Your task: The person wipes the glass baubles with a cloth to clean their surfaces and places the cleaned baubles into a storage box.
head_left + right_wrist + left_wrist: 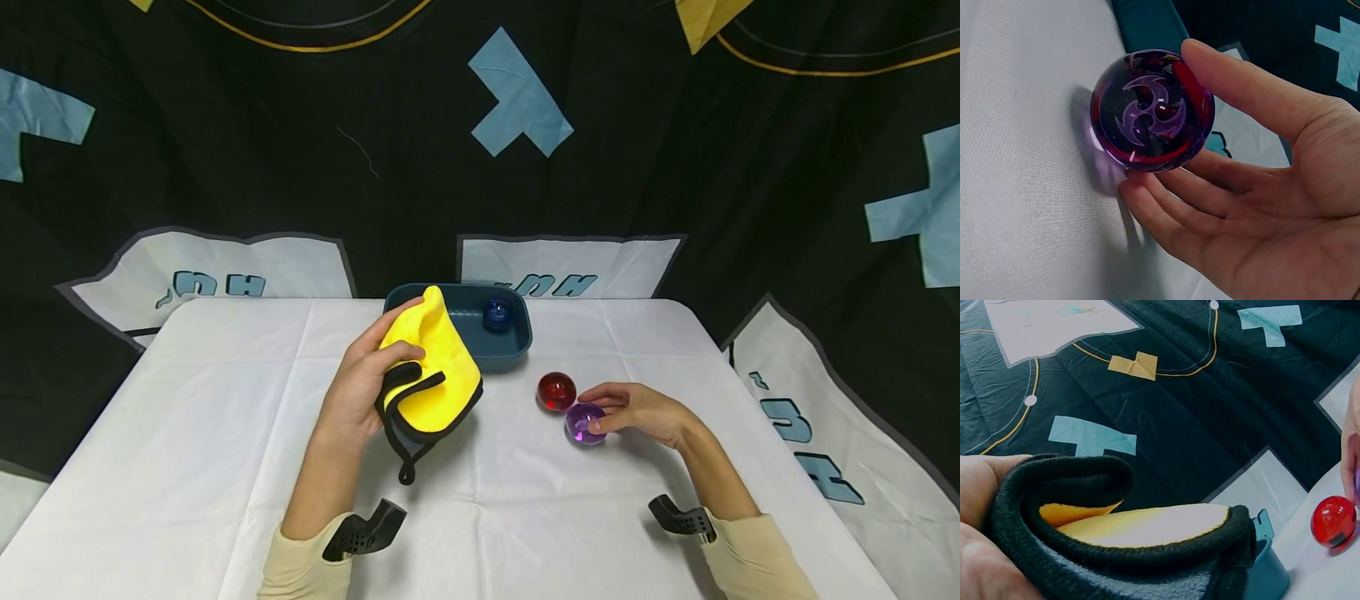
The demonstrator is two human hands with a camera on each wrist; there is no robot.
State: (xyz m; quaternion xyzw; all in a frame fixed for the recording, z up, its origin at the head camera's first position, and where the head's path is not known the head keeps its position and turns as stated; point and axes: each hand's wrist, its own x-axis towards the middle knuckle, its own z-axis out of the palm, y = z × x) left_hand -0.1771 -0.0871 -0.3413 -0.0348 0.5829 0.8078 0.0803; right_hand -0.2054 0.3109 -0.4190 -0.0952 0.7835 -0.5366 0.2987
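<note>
My left hand (357,385) grips a folded yellow cloth (442,367) with black edging and a small hanging loop, held up in front of the dark blue bin (510,360). In the left wrist view the folds of the cloth (1141,528) show a grey-black back. On the right, my right hand (643,412) holds a clear purple ball (583,425) between thumb and fingers, low over the white tabletop. A swirl emblem shows inside this ball (1147,119) in the right wrist view. Close beside it sits a clear red ball (556,392).
Inside the bin lies a dark blue ball (497,314). A white cloth (187,450) covers the table, and a black curtain (375,158) with light blue patches hangs behind its far edge. Each wrist carries a black camera mount (365,531).
</note>
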